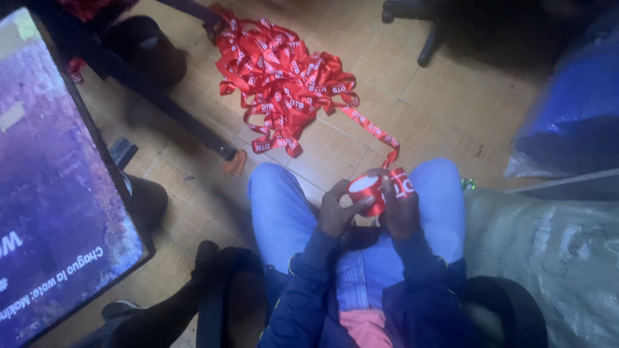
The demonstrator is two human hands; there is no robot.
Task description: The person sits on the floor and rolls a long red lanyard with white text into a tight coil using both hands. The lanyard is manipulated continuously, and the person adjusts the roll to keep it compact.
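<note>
Small workshop or back-room work space — informal, dim, not a tidy office. Floor (445,109) is worn tan tile with scuffs and stains. A heap of red printed ribbon (284,80) lies loose on it, one strand running up to a roll (377,190) held over the lap. Rolling chair base (419,29) at the top edge. Dark table legs (161,96) cross the floor on the left. A large printed board (58,193), purple, leans at the left edge. Bulk goods on the right — a blue plastic-wrapped bundle (574,103) and a grey woven sack (548,251). Stock and material lie about on the floor, unshelved.
</note>
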